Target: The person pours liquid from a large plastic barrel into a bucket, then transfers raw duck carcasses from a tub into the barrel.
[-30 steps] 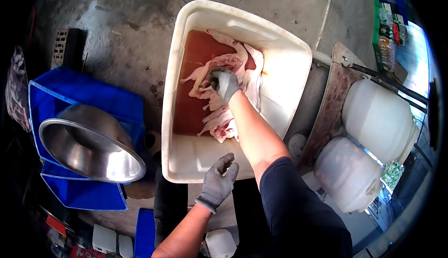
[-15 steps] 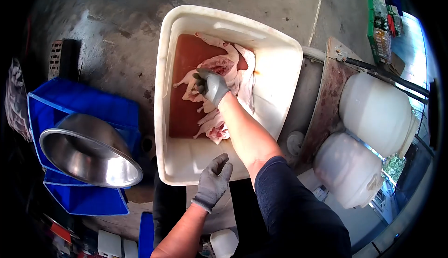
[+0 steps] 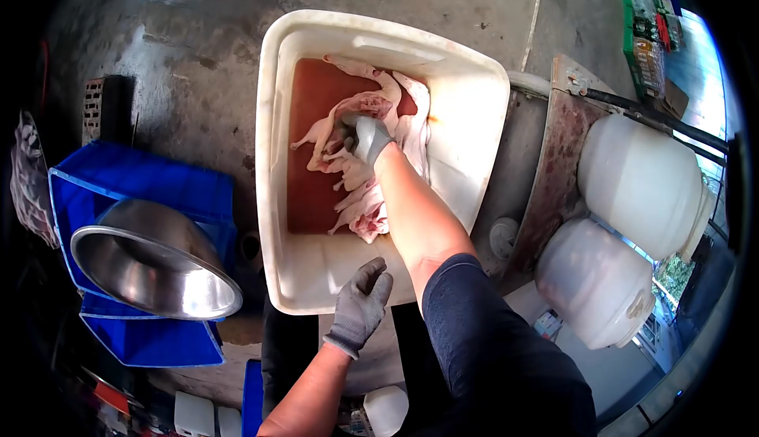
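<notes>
In the head view, a large white plastic tub [image 3: 273, 224] holds reddish liquid [image 3: 312, 200] and several pale plucked carcasses that look like ducks. My right hand [image 3: 368, 138], in a grey glove, reaches down into the tub. Its curled fingers are at the cut-open body of the upper duck carcass [image 3: 389, 89], and the fingertips are partly hidden there. Below it lies another pale carcass piece [image 3: 368, 216]. My left hand [image 3: 361, 303], gloved too, hovers by the tub's near rim with thumb and fingers apart, holding nothing.
On the left, a steel basin [image 3: 158, 259] rests tilted on blue plastic crates [image 3: 142, 168]. A perforated brick [image 3: 92, 109] stands behind them. To the right are a stained board [image 3: 545, 152] and two whitish plastic barrels [image 3: 640, 184]. Concrete floor [image 3: 205, 34] surrounds the tub.
My right hand has gone from just above the upper duck carcass down to its opened body. The carcass's cut edge has shifted. My left hand stays nearly still.
</notes>
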Demonstrator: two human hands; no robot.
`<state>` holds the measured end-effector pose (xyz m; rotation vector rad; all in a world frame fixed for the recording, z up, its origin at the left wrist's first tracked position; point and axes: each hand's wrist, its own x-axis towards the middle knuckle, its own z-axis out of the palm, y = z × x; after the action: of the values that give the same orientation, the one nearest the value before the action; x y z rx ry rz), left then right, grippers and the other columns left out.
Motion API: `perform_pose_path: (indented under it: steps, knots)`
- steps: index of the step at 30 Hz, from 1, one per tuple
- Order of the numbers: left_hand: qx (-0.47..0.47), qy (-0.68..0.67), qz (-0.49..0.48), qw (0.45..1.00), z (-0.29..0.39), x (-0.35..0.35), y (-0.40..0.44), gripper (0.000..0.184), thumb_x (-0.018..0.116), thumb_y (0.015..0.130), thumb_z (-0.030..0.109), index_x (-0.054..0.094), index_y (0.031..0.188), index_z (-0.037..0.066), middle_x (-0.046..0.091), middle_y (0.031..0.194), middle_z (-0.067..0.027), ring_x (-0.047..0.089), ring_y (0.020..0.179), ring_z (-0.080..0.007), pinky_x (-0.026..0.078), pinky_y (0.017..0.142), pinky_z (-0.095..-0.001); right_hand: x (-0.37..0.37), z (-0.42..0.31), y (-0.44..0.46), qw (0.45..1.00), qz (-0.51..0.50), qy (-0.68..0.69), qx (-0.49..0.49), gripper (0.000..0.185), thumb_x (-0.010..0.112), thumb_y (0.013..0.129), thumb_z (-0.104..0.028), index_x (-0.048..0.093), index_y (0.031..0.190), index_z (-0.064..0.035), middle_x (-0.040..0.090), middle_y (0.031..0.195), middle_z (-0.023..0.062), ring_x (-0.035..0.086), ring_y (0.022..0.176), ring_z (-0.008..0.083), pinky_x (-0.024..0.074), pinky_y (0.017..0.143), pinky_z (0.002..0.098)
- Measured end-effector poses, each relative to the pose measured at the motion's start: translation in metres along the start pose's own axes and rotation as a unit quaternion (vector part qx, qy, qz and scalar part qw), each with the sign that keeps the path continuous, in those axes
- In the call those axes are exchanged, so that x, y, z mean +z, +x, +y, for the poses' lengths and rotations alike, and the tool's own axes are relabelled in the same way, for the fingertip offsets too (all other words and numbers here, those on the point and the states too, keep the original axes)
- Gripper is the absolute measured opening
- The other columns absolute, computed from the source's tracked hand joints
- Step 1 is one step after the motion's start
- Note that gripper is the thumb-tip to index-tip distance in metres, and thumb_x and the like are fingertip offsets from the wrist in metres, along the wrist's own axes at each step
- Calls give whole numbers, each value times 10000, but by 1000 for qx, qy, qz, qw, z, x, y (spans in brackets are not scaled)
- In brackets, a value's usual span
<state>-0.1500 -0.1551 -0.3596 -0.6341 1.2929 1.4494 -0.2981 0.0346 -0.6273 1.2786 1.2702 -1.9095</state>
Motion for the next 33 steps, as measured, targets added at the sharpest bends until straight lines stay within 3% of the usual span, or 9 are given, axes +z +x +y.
perform_pose_path:
  steps: [5,8,12,15,17,24,26,31,33]
  knots:
    - [22,18,-6,1000,0,-2,2,451,638,976,194,532,1347,-39,640,1257,-131,590,1143,-165,464,981,-286,10,-10,-39,979,55,-169,-103,251,556,886,-100,679,1084,-6,717,972,175,701,840,305,539,706,391]
    - [5,12,-3,1000,10,-4,2,449,638,975,191,532,1350,-33,640,1260,-132,594,1141,-169,471,972,-286,-38,-4,-36,805,397,-361,-252,372,597,889,-218,625,1170,25,686,1048,236,622,1076,380,494,906,445]
    - [-7,2,-9,1000,11,-2,0,463,634,979,162,503,1364,-58,624,1274,-154,604,1127,-165,485,961,-279,-79,-13,-22,713,508,-457,-155,461,620,865,-275,600,1229,9,667,1137,231,553,1235,371,454,1030,439]
    - [-16,-4,-9,1000,9,3,0,462,636,978,156,502,1365,-57,624,1270,-148,603,1126,-167,485,958,-276,-86,-60,-17,812,350,-458,85,431,637,839,-259,643,1198,-22,652,1211,225,589,1214,351,490,997,428]
    - [-8,-8,-9,1000,0,4,3,462,639,977,155,503,1364,-57,626,1265,-145,603,1121,-165,484,958,-274,-79,-73,-29,815,284,-497,94,428,642,824,-273,677,1176,-33,622,1294,216,619,1189,336,510,976,415]
    - [-4,2,-11,1000,4,1,5,462,643,977,164,507,1359,-59,634,1240,-130,604,1094,-148,482,956,-267,-68,-79,-45,800,314,-503,-93,466,580,839,-403,690,1076,-17,665,1141,249,630,1086,415,492,952,448]
    - [-14,-2,-9,1000,6,1,5,462,642,977,164,508,1359,-58,637,1238,-128,604,1096,-149,483,956,-267,-63,-83,-36,730,283,-584,-215,436,570,866,-426,690,1016,-35,678,1094,238,631,1060,415,494,933,460]
    - [-25,-20,4,999,7,-1,7,457,641,977,163,511,1356,-57,641,1233,-123,603,1092,-143,481,956,-262,-49,-66,20,836,350,-382,-180,413,603,862,-421,700,1091,-90,671,1105,242,631,1056,411,496,932,467]
    - [-20,6,5,1000,4,-3,7,461,645,975,164,511,1358,-54,643,1229,-119,603,1077,-136,481,949,-259,-46,-47,37,736,419,-460,-267,394,651,842,-374,704,1110,-91,660,1186,220,607,1142,384,458,1018,452]
